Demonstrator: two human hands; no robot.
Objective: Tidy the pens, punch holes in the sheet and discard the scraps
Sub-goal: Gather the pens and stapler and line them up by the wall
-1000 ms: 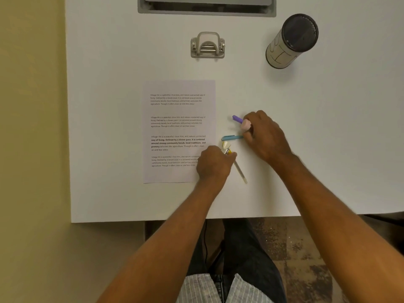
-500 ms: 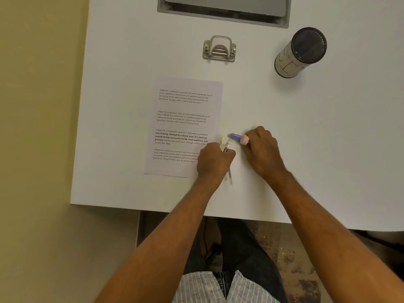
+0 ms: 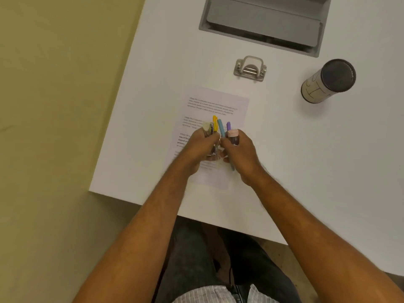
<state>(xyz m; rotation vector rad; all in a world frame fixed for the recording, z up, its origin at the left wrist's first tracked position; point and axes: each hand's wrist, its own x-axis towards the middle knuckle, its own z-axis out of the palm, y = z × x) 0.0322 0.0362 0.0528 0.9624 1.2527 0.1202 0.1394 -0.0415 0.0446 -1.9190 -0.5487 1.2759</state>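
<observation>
Pens [image 3: 219,127] bunched above the sheet [image 3: 220,106]: left hand [image 3: 202,147] and right hand [image 3: 240,152] curl their fingers around them (I judge a loose grip could spill them short of the holder [image 3: 328,80]).

table [image 3: 284,171] right bare | obstacles: hole punch [image 3: 249,68], cup [image 3: 328,80]

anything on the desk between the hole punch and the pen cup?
Nothing. In the head view, the white desk between the hole punch and the pen cup is bare.
</observation>
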